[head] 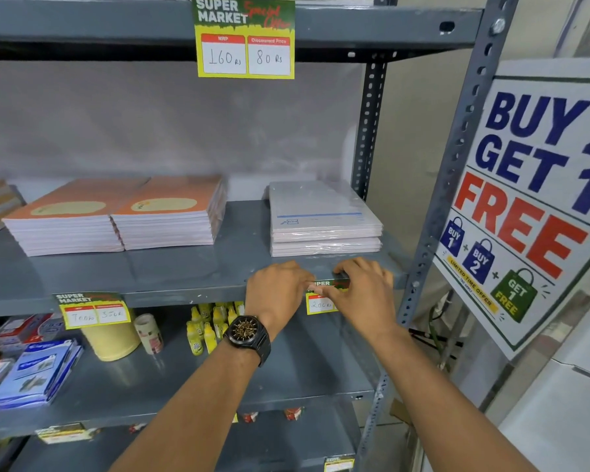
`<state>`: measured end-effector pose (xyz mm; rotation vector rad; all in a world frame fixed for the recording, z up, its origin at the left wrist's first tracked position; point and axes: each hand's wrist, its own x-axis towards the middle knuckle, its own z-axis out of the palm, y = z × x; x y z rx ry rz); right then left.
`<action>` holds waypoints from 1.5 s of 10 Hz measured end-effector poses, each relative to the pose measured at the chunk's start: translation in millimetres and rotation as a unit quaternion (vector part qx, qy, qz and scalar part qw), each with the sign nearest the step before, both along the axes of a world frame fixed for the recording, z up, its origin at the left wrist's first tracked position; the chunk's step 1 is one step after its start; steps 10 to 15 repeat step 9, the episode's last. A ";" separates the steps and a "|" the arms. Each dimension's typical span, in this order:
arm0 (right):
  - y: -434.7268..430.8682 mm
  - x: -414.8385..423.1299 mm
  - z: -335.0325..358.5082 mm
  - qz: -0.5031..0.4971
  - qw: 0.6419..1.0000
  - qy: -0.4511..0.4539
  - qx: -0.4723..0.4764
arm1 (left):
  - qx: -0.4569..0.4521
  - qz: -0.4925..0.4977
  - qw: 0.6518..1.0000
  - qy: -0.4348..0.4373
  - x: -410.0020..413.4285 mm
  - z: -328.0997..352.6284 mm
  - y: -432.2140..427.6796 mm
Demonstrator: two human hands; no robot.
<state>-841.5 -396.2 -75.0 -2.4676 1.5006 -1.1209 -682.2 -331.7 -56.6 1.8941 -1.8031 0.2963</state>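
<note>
A small supermarket price tag (pixel 322 299), green on top and yellow below with "200" written on it, sits on the front lip of the grey metal shelf (pixel 171 282). My left hand (pixel 276 291), with a black watch on its wrist, presses its fingertips on the tag's left side. My right hand (pixel 363 294) covers the tag's right part, its fingers laid over the top edge of the shelf lip and its thumb on the tag's face. Directly behind the tag lies a stack of plastic-wrapped white pads (pixel 324 221).
Two stacks of orange notebooks (pixel 116 216) lie to the left on the same shelf. Another price tag (pixel 94 310) hangs further left. Below stand yellow glue bottles (pixel 208 323), tape rolls (pixel 111 338) and blue packets (pixel 36 374). A "Buy 2 Get 1 Free" poster (pixel 532 199) hangs at right.
</note>
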 end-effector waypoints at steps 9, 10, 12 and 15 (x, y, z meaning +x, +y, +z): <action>60.0 -25.9 40.1 0.040 0.989 -0.140 -0.019 | -0.062 -0.012 0.992 0.112 25.5 4.1 52.2; 60.0 -25.9 40.1 0.040 0.989 -0.140 -0.019 | -0.062 -0.012 0.992 0.112 25.5 4.1 52.2; 60.0 -25.9 40.1 0.040 0.989 -0.140 -0.019 | -0.062 -0.012 0.992 0.112 25.5 4.1 52.2; 60.0 -25.9 40.1 0.040 0.989 -0.140 -0.019 | -0.062 -0.012 0.992 0.112 25.5 4.1 52.2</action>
